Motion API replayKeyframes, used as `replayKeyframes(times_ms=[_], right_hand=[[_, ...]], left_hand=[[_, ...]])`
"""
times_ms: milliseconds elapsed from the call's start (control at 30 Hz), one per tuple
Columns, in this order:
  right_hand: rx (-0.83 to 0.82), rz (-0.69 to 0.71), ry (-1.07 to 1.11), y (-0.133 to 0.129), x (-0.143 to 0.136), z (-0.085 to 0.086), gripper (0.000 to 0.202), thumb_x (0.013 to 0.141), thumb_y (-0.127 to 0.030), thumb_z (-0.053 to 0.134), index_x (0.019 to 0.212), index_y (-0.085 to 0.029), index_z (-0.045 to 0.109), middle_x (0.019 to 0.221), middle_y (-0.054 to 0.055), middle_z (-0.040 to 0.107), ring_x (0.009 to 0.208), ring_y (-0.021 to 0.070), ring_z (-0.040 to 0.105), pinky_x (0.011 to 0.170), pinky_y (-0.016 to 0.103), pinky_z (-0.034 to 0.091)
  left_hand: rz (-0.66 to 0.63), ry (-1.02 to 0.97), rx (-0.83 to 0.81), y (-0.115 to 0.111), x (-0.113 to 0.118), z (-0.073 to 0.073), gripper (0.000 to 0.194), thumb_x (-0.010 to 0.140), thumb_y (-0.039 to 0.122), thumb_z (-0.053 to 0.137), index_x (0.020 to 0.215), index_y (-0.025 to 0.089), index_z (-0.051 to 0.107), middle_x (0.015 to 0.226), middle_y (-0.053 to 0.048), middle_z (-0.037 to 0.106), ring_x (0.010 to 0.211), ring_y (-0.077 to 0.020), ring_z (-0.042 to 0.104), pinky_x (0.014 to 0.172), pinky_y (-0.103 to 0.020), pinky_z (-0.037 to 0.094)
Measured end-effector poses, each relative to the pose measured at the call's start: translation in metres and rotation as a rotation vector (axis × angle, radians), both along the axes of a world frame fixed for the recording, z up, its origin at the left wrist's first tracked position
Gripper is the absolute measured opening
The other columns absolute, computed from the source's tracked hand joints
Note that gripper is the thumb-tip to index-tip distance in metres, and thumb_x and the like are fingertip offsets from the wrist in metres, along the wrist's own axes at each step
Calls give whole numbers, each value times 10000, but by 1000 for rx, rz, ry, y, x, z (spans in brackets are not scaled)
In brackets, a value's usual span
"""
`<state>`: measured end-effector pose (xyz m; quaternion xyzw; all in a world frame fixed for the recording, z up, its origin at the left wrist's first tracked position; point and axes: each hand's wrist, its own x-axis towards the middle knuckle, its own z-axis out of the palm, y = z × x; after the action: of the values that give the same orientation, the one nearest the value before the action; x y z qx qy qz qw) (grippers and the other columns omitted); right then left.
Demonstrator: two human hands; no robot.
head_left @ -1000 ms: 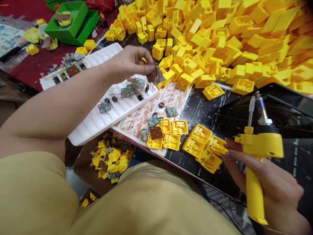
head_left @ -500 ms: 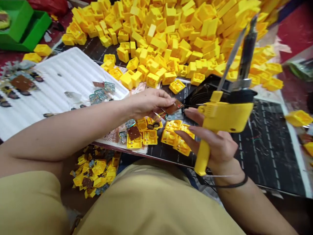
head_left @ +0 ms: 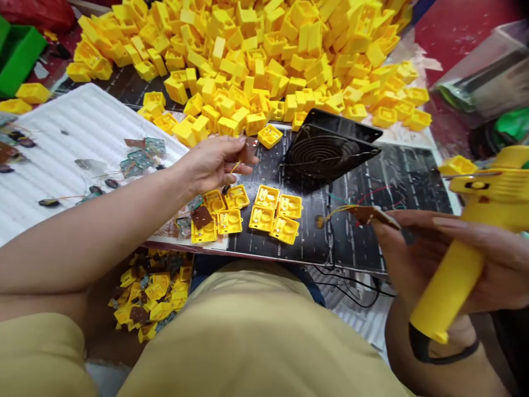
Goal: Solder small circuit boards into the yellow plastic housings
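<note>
A small brown circuit board point(head_left: 249, 149) with thin wires is pinched in the fingers of my left hand point(head_left: 210, 162), above the bench. At the right, my right hand point(head_left: 494, 275) is wrapped round the yellow handle of a soldering gun point(head_left: 450, 289), whose tip lies outside the view. Between its thumb and fingers it also grips a second circuit board point(head_left: 374, 215), with yellow wires running left to a small part. Open yellow housings point(head_left: 285, 229) lie in two groups below my left hand. One brown board point(head_left: 201, 217) rests on the left group.
A large heap of yellow housings point(head_left: 248, 71) covers the back. A black fan point(head_left: 326, 151) stands on the black bench top point(head_left: 306, 242). Boards and wired parts lie on a white ribbed sheet point(head_left: 82, 138). Below the edge is a pile of filled housings point(head_left: 159, 292).
My right hand has swung right and down with the soldering gun, now also showing a wired board in its fingers. My left hand has shifted left and slightly up in view, still pinching its board.
</note>
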<state>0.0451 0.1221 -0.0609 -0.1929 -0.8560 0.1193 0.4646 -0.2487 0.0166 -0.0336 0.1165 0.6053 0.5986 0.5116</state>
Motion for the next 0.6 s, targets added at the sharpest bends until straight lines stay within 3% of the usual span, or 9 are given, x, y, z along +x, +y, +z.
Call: replayKeyframes(times_ms=[67, 167, 233, 333, 433, 533, 600], right_hand=[[148, -17, 35, 11, 9, -4, 488, 673, -172, 845, 1093, -197, 599, 819, 29, 708, 580, 132, 655, 493, 199, 521], [388, -93, -38, 26, 16, -11, 403, 719, -236, 825, 1059, -186, 615, 771, 17, 702, 581, 136, 659, 584, 208, 555], [448, -142, -131, 31, 18, -14, 415, 724, -263, 824, 1072, -181, 613, 824, 34, 716, 631, 154, 683, 620, 208, 564], [369, -80, -151, 25, 15, -16, 570, 692, -287, 848, 1180, -179, 575, 1052, 104, 707, 925, 226, 701, 830, 273, 583], [203, 124, -101, 5, 0, -11, 621, 723, -235, 825, 1266, -237, 522, 1197, 84, 659, 1124, 220, 631, 965, 328, 550], [156, 340, -112, -12, -20, -6, 559, 740, -191, 804, 1223, -299, 547, 1248, 21, 636, 1107, 212, 639, 954, 363, 569], [128, 410, -76, -17, -31, -4, 500, 738, -124, 786, 1161, -294, 581, 1141, -7, 683, 997, 188, 682, 899, 333, 592]], left_hand=[[-76, -2, -27, -1, 6, 2, 177, 922, 217, 508, 820, 129, 622, 683, -54, 668, 530, -126, 642, 357, -135, 344], [-215, -22, -53, -4, 21, 4, 163, 891, 202, 529, 772, 134, 618, 773, -92, 691, 694, -191, 701, 359, -149, 379], [-248, -29, -62, -4, 33, 6, 138, 858, 185, 570, 731, 141, 603, 795, -79, 679, 701, -173, 682, 378, -153, 404], [-271, -7, -79, -1, 48, 8, 150, 815, 175, 624, 673, 143, 586, 697, -24, 595, 567, -97, 559, 403, -162, 425], [-336, 5, -118, 5, 62, 9, 174, 809, 174, 622, 644, 142, 577, 628, 8, 527, 489, -63, 443, 406, -173, 413], [-426, -63, -139, 7, 73, 6, 130, 800, 189, 639, 685, 140, 602, 660, 8, 569, 495, -64, 459, 440, -192, 423], [-503, -162, -126, 4, 76, 2, 154, 813, 268, 655, 736, 139, 619, 704, -15, 619, 555, -94, 548, 489, -213, 446]])
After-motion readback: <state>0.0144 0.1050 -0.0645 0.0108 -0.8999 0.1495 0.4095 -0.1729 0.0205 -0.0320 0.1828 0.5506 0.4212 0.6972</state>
